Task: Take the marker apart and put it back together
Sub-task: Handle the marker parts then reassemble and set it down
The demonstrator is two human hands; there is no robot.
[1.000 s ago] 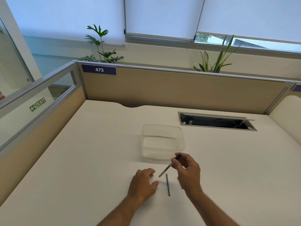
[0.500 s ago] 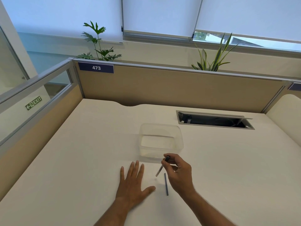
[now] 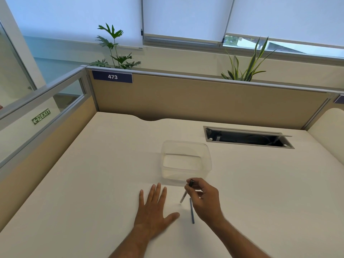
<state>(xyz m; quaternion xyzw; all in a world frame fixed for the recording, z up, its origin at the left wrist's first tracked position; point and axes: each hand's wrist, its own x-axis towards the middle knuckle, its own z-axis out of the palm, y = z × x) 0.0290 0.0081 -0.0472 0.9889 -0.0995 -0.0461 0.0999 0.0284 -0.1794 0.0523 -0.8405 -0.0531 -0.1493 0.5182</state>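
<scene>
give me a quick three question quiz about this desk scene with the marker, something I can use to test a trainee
1. True or false: the left hand is holding part of the marker.
2. Which hand grips the marker body: A) left, B) right, C) both?
3. Fill in: the thin dark inner piece lies flat on the ____.

Key
1. False: it lies flat on the desk, fingers spread, empty.
2. B: the right hand pinches it near its dark top end, with the lower tip pointing down toward the desk.
3. Desk, just in front of the clear plastic tub, which looks empty.
</scene>
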